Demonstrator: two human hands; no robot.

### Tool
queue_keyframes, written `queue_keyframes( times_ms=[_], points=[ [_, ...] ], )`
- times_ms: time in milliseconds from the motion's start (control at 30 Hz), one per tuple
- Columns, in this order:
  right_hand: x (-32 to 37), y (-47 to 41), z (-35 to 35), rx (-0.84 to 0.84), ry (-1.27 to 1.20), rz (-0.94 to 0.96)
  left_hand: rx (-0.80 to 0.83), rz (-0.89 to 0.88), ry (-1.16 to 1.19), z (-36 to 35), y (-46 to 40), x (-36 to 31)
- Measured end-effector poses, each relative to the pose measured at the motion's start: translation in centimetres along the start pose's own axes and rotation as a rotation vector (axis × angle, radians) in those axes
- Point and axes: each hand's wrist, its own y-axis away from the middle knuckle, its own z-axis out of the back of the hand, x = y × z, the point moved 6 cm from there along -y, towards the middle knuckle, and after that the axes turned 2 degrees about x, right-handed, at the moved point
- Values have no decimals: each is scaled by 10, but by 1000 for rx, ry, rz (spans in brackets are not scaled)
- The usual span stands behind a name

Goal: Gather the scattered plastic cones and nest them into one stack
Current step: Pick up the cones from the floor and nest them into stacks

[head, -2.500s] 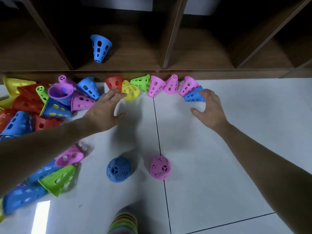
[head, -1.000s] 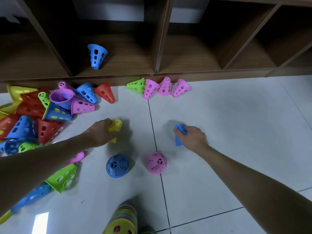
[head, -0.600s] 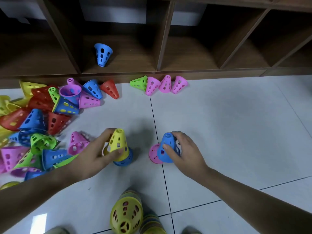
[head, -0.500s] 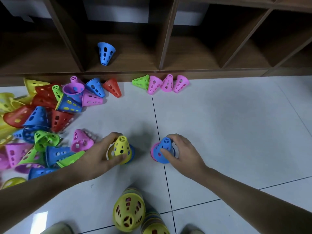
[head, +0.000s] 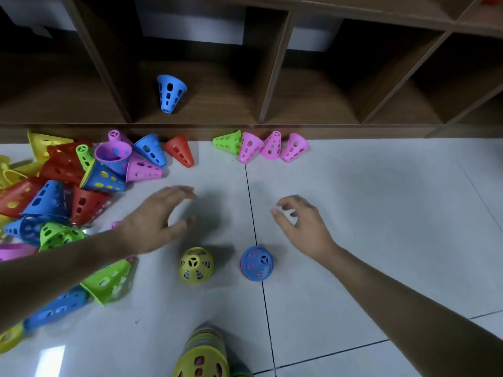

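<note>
While both hands hover empty over the floor (head: 381,213), two short stacks stand upright just nearer the person than the hands — a yellow-topped stack (head: 196,265) and, right of it across the tile seam, a blue-topped stack (head: 257,263).

- Left hand (head: 160,219): fingers spread and reaching, holding nothing; beyond the yellow-topped stack, toward the shelf unit (head: 258,104).
- Right hand (head: 302,227): fingers loosely curled, apart, nothing between them; beyond the blue-topped stack.
- Orientation: both stacks have their long axis vertical, narrow tips up toward the camera. The loose cones lie on their sides; the red cone (head: 180,151) and the row of one green and three pink cones (head: 261,145), against the shelf unit's base, point various ways.
- Heap (head: 68,186): left of the yellow-topped stack, tangled.
- Blue cone (head: 171,93): in a shelf compartment, tip down, wide mouth up.
- Tall stack (head: 202,355): nearest the person (partly cut off).

Risks, as judged: a forearm sweeping low could topple either short stack; a cone fed on askew may jam rather than nest; the shelf cone is easy to overlook.
</note>
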Motion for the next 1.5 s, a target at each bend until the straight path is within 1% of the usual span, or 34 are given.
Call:
queue_keyframes(
  times_ms=[67,133,200,233,300,400,467,533,633,733,800,867,933,1000,1067,1167,1267,1333,1400,1433,1500],
  points=[
    [-10,-26,9,-100,-29,-41,8,44,-99,11,-24,19],
    [-17,-49,18,-185,-42,-72,63,75,-294,17,-48,38],
    [-24,-73,28,-226,-43,-94,134,90,-500,21,-74,51],
    [-27,-85,32,-237,-38,-96,157,99,-557,25,-86,57],
    [-31,-109,42,-247,-12,-104,174,165,-574,32,-107,65],
    [-34,-142,44,-178,54,-151,235,267,-520,33,-123,74],
    [-32,-158,37,-99,127,-187,258,270,-510,29,-126,76],
    [-29,-172,29,-48,193,-177,236,247,-518,28,-126,77],
    [-28,-188,26,-46,273,-164,259,153,-596,23,-129,72],
    [-33,-201,31,-18,429,-182,324,49,-761,12,-128,67],
    [-43,-203,34,41,545,-228,376,47,-841,8,-125,71],
    [-58,-198,33,140,574,-278,400,71,-880,9,-121,76],
    [-72,-190,31,196,535,-275,388,116,-884,15,-116,82],
    [-78,-185,32,188,533,-229,357,162,-853,20,-111,89],
    [-80,-182,32,184,550,-213,318,204,-779,24,-106,96],
    [-85,-177,33,180,520,-255,276,274,-639,25,-103,104],
    [-88,-170,34,172,523,-259,246,308,-568,25,-101,103],
    [-89,-163,33,188,518,-263,228,290,-593,24,-99,97],
    [-89,-155,30,208,524,-253,198,222,-638,23,-100,87],
    [-89,-152,28,216,539,-243,176,185,-636,22,-101,84],
    [-88,-145,24,215,551,-219,126,163,-568,21,-100,77]
  ],
)
